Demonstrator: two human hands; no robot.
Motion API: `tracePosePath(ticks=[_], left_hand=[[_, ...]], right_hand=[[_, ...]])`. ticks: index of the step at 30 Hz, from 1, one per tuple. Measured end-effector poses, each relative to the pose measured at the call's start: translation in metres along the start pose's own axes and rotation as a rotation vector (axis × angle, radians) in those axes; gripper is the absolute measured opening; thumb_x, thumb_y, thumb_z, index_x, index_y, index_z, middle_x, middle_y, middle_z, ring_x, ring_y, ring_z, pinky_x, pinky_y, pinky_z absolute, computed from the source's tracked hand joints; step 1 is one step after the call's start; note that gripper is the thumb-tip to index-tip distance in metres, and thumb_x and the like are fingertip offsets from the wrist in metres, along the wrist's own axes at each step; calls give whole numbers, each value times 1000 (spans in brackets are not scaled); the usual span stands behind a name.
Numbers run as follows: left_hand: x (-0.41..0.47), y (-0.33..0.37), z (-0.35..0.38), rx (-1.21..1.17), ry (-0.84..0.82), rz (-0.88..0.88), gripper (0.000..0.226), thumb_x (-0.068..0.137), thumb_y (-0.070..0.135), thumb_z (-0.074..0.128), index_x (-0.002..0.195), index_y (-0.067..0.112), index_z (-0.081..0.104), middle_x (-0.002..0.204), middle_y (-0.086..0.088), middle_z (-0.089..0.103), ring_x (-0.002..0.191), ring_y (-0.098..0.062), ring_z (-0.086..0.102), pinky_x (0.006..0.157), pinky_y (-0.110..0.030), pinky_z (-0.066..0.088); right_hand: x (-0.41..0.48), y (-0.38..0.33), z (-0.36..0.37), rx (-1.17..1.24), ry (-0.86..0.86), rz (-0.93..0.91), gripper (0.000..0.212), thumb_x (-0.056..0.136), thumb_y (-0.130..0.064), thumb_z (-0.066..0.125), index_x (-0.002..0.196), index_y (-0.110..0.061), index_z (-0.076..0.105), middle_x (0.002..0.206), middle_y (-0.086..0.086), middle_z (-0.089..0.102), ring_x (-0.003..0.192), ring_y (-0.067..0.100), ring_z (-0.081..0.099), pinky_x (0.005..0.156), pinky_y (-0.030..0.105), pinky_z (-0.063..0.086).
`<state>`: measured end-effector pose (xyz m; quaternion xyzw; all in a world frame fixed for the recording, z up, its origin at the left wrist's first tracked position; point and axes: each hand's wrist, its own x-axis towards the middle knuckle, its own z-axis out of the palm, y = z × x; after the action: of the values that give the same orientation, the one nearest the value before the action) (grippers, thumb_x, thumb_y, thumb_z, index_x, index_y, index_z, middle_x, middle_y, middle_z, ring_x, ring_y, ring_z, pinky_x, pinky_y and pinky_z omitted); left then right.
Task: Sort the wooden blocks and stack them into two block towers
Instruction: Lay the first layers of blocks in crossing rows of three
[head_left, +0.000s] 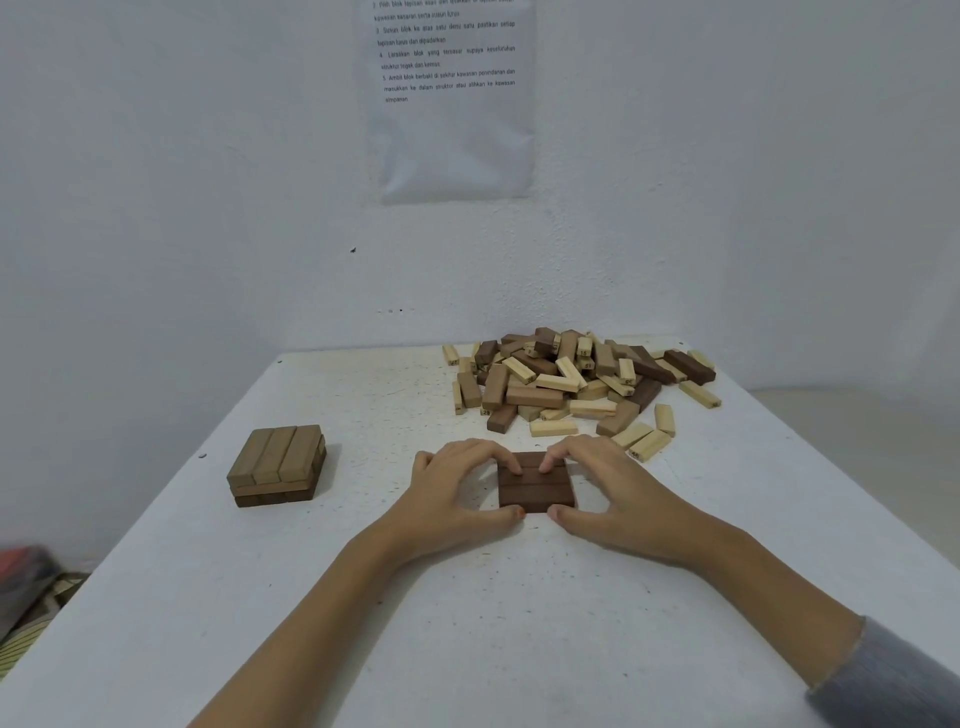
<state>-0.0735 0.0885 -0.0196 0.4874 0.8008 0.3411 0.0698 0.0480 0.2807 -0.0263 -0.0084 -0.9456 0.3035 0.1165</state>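
Three dark brown blocks (536, 487) lie side by side as one flat square layer on the white table (363, 597), in the middle. My left hand (457, 488) curls round the layer's left side, fingertips on its top back edge and thumb at its front corner. My right hand (608, 483) mirrors this on the right side. A short tower of mid-brown blocks (278, 465), three layers high, stands to the left. A loose pile of light, mid-brown and dark blocks (576, 379) lies at the back right.
The table's back edge meets a white wall with a printed paper sheet (452, 98) taped above. Stray light blocks (647, 441) lie just behind my right hand. Beyond the table's left edge, some clutter (26, 577) lies on the floor.
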Motion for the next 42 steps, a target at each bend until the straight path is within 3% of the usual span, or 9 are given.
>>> tracePosePath(ticks=[5,12,15,18,26,31,34,38,42], left_hand=[[1,-1,0,-12,2,-8,34,70,47,66,102,38,57,114,27,55,119,7,37,102,-26,17],[1,-3,2,-8,16,6,37,68,50,64,102,39,55,114,28,53,119,9,34,99,-25,19],[0,-3,3,-12,44,4,44,70,45,68,107,38,47,114,26,52,117,9,34,99,-24,23],[0,-5,4,-38,82,4,54,66,46,72,109,38,40,114,22,52,119,-4,42,96,-23,25],[-3,-2,0,-102,122,-28,64,64,34,82,109,40,37,113,22,55,113,-5,41,86,-25,32],[-5,-2,-8,-175,114,-62,66,58,45,76,112,42,38,111,21,61,114,-17,49,88,-34,41],[-9,-3,-17,-199,130,-63,64,58,43,74,113,40,42,111,19,63,116,-16,51,94,-41,40],[-14,0,-35,-209,161,-32,58,59,39,74,109,38,43,106,19,65,114,-4,53,90,-33,38],[-24,1,-62,-238,227,-10,60,61,37,72,112,34,42,108,16,65,113,-3,54,86,-27,39]], right_hand=[[2,1,1,27,25,11,32,82,-33,69,109,-38,53,123,-16,43,120,6,33,94,25,31],[2,1,2,53,57,4,33,76,-38,68,106,-40,54,112,-24,50,113,2,39,89,26,37],[1,0,3,83,74,18,50,75,-36,72,116,-48,45,119,-19,48,117,-4,39,94,26,39],[0,-3,1,99,106,25,67,70,-41,72,124,-55,35,124,-14,46,122,-2,40,99,30,41],[1,-3,4,120,194,4,77,60,-42,80,125,-49,39,121,-17,51,117,8,48,99,43,43],[0,-7,5,207,212,41,72,60,-39,82,119,-50,41,115,-14,57,107,3,51,91,25,44],[2,-15,9,266,218,67,68,63,-32,83,116,-46,44,112,-18,58,102,3,51,88,26,45],[7,-31,10,331,228,28,61,68,-21,85,114,-40,48,110,-19,58,98,3,50,78,13,41],[24,-56,12,411,255,-27,60,62,-33,82,112,-39,50,107,-18,59,94,6,52,81,10,40]])
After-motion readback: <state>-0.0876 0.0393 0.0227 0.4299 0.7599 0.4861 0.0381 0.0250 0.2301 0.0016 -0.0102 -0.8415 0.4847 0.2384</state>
